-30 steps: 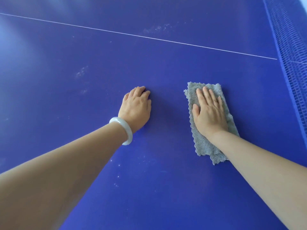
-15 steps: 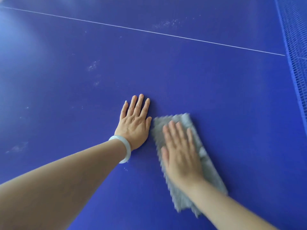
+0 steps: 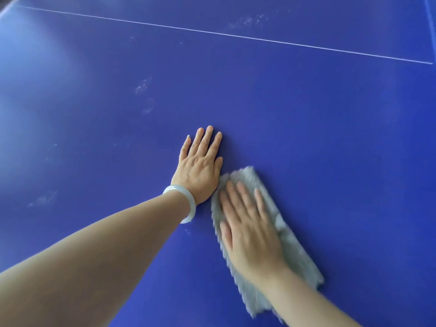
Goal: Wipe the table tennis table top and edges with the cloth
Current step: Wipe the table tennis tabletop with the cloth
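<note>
Right hand (image 3: 250,230): flat, fingers straight and slightly spread, palm down on the grey cloth (image 3: 299,258), pressing rather than gripping it. The cloth lies lower centre-right of the frame on the blue table (image 3: 330,138), a long strip running from just beside your left thumb down toward the bottom edge. Hand and cloth are motion-blurred, so read this as mid-stroke. Left hand (image 3: 200,166): also flat and open, holding nothing, braced on the bare surface at centre frame, bracelet (image 3: 188,204) on the wrist. The cloth's upper left corner sits right against the heel of that hand; whether it touches cannot be told. Pale dusty smudges (image 3: 144,87) show upper left of centre, another patch (image 3: 247,21) sits above the white line (image 3: 236,35) near the top, and a faint one (image 3: 43,199) at mid-left. For this step, put your weight through the whole palm so the cloth stays spread and does not bunch under the fingers. Move your left hand clear before you sweep left, or that patch goes unwiped. Overlap the passes and work toward the smudges. No table edge is wiped in this view, so judge the task well short of done.
</note>
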A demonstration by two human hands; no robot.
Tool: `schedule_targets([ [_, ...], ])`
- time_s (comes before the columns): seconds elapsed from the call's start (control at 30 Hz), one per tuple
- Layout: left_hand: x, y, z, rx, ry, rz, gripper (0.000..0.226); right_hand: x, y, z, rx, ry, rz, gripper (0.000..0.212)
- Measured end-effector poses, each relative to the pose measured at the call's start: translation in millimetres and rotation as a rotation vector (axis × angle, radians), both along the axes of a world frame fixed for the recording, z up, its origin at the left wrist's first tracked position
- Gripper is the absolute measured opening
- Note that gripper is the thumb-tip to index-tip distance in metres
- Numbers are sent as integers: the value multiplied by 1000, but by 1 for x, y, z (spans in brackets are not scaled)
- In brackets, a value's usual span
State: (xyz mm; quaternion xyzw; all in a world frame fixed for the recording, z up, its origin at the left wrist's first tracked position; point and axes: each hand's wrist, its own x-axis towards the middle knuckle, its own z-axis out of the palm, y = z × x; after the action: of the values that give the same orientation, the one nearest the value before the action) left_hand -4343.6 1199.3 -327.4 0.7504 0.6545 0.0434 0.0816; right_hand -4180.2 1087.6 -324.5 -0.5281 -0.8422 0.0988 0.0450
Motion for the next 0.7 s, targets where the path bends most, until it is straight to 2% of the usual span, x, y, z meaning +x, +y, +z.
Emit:
schedule_targets([
  [0.07,0,0,1,5,-2,3,58,30,-14,1,-25,5,169,59],
  [0.1,0,0,0,7,-4,4,58,52,-2,0,-7,1,174,59],
  [0.17,0,0,0,10,-10,7,57,94,36,1,50,-43,-16,60],
  [0.27,0,-1,-1,17,-10,9,57,131,98,8,-16,-124,-474,61],
  [0.33,0,0,-2,18,-17,7,57,108,104,7,-53,-121,-669,61],
  [0.37,-1,0,-2,15,-20,10,57,85,95,6,-44,-115,-692,62],
  [0.43,-1,0,-2,10,-19,5,58,32,58,0,32,-91,-559,64],
  [0.5,-1,0,-2,4,-13,-4,58,-7,10,-1,28,-58,-301,65],
  [0.57,-2,0,-1,4,-13,-6,58,-2,-14,0,9,-36,-77,62],
  [0.6,-1,0,-1,7,-16,-7,58,17,-12,1,10,-32,-33,61],
  [0.63,-2,1,-2,7,-23,-7,58,41,-8,1,22,-50,-64,60],
  [0.7,-2,2,-3,1,-42,-2,58,94,10,0,45,-131,-300,63],
])
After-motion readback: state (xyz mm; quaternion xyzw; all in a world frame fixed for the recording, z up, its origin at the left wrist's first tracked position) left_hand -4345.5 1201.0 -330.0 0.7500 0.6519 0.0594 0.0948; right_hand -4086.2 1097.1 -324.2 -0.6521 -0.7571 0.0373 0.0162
